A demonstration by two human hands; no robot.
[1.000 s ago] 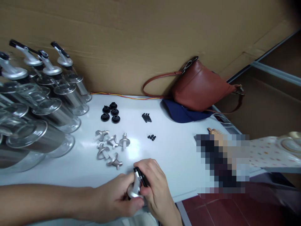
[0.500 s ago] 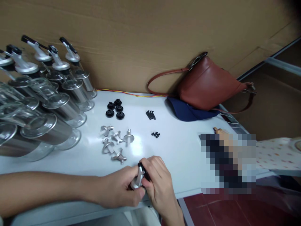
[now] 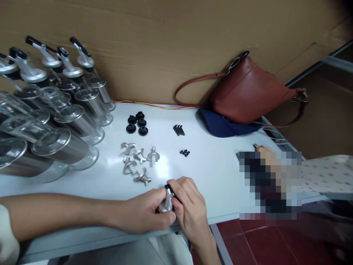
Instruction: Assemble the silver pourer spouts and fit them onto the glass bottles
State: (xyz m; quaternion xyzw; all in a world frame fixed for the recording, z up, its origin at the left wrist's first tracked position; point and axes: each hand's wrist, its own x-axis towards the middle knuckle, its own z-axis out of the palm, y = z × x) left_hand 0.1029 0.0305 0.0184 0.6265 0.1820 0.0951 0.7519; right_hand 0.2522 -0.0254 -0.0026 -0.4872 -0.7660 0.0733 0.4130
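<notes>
Near the table's front edge, a silver and black bottle pourer (image 3: 166,203) is held between my two hands. My left hand (image 3: 147,211) is closed round its round base, thumb along the near side. The fingers of my right hand (image 3: 190,202) are bent over the black lever at its top, thumb against the spout; part of the pourer is hidden by them. Beyond my hands lie several silver pourer spouts (image 3: 153,156), several black ribbed stoppers (image 3: 142,130), a few small black levers (image 3: 179,130) and a cluster of tiny black caps (image 3: 185,152).
Glass bottles with metal sleeves (image 3: 66,145) crowd the left, the rear ones topped with pourers. A brown bag (image 3: 248,92) rests on a navy cap (image 3: 220,125) against the cardboard wall (image 3: 143,48). At right, another person's sleeve (image 3: 328,173) reaches in beside a blurred-out patch.
My view has shifted slightly, so the table's contents appear a little higher and further right. Both hands keep their hold on the pourer, with hardly any change in grip.
</notes>
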